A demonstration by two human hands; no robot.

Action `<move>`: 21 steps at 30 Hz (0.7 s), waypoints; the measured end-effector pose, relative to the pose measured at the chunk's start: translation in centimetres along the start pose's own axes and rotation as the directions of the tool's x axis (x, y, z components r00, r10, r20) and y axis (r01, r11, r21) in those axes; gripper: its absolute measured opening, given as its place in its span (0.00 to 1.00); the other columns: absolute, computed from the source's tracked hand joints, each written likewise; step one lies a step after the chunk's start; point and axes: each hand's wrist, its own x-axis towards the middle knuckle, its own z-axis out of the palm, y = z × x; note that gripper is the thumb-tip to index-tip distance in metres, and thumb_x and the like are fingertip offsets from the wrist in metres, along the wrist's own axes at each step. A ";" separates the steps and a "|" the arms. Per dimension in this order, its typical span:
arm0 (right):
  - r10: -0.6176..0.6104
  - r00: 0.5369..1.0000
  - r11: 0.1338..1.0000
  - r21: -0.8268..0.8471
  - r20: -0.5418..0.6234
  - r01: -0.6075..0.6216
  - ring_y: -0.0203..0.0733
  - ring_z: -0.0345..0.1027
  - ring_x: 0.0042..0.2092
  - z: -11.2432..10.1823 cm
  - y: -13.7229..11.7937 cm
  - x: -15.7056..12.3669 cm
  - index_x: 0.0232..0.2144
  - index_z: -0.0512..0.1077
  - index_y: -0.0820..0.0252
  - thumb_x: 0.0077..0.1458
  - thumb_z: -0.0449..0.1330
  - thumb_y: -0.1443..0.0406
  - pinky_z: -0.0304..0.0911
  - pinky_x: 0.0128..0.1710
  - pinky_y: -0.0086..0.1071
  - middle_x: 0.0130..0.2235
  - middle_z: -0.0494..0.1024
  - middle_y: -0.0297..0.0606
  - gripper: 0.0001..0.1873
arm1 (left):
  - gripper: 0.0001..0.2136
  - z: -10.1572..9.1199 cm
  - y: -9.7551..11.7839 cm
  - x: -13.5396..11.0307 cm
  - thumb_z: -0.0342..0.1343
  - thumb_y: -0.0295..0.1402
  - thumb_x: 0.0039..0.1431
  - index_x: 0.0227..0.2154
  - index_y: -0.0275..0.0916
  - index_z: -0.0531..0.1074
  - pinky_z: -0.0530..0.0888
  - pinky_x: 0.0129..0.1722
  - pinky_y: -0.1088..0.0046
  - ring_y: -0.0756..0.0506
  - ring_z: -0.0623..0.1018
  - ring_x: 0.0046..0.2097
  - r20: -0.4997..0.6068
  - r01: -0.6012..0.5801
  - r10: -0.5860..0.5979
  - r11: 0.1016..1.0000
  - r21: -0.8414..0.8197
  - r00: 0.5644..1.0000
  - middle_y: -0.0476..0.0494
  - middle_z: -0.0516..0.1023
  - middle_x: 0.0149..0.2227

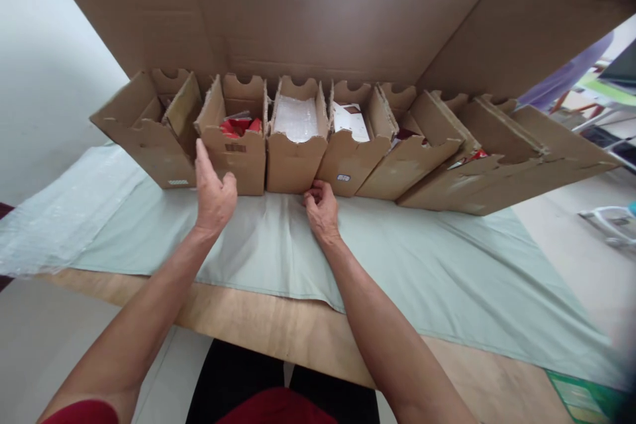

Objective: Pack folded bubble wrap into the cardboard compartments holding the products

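My left hand (pixel 214 192) is open, its fingers straight and pointing up. It is at the front left corner of a cardboard box (pixel 243 172) with red items (pixel 241 126) in it. My right hand (pixel 322 211) has its fingers curled at the foot of the middle cardboard box (pixel 293 169), near its lower right corner. Whether those fingers grip anything is hidden. Clear bubble wrap (pixel 295 118) fills the middle box. The cardboard box (pixel 348 162) to its right holds a white perforated piece (pixel 350 120) and bears a small label.
More open cardboard boxes (pixel 154 152) continue the row on both sides. A tall cardboard panel (pixel 318 13) rises behind them. A pale green cloth (pixel 397 252) covers the wooden table (pixel 278 321). Bubble wrap (pixel 64 205) lies at the left, and a green item (pixel 581 394) is at the lower right.
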 end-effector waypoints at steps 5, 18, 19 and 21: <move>0.003 1.000 1.000 0.027 -0.007 -0.002 0.47 0.74 0.34 -0.1 0.0 0.1 0.44 0.67 0.57 0.52 0.56 0.59 0.72 0.39 0.43 0.34 0.78 0.38 0.17 | 0.40 -1.7 1.1 0.3 0.55 0.26 0.57 0.72 0.33 0.51 0.53 0.75 0.49 0.33 0.56 0.75 -0.045 -0.069 0.077 0.984 0.162 0.996 0.29 0.56 0.74; 0.041 0.999 0.998 0.042 0.004 -0.041 0.48 0.74 0.36 -0.3 -0.4 0.2 0.41 0.65 0.54 0.51 0.57 0.58 0.71 0.41 0.44 0.34 0.76 0.37 0.15 | 0.11 -16.2 -0.7 9.2 0.52 0.37 0.63 0.29 0.38 0.74 0.49 0.66 0.28 0.29 0.65 0.68 0.145 -0.188 0.124 0.753 0.631 0.982 0.43 0.80 0.48; 0.045 0.999 0.998 0.041 0.005 -0.045 0.48 0.73 0.35 -0.3 -0.4 0.2 0.41 0.65 0.54 0.50 0.57 0.58 0.71 0.42 0.44 0.33 0.76 0.36 0.15 | 0.11 -16.2 -0.3 8.6 0.52 0.36 0.63 0.29 0.40 0.74 0.50 0.66 0.28 0.31 0.70 0.65 0.179 -0.220 0.136 0.737 0.639 0.974 0.43 0.81 0.44; 0.053 0.999 0.998 0.038 0.009 -0.053 0.47 0.73 0.35 -0.2 -0.6 0.2 0.41 0.65 0.54 0.50 0.57 0.59 0.71 0.42 0.44 0.33 0.76 0.36 0.15 | 0.10 -16.3 1.0 7.1 0.51 0.35 0.63 0.29 0.42 0.75 0.51 0.66 0.27 0.35 0.77 0.55 0.216 -0.271 0.168 0.701 0.660 0.962 0.42 0.81 0.38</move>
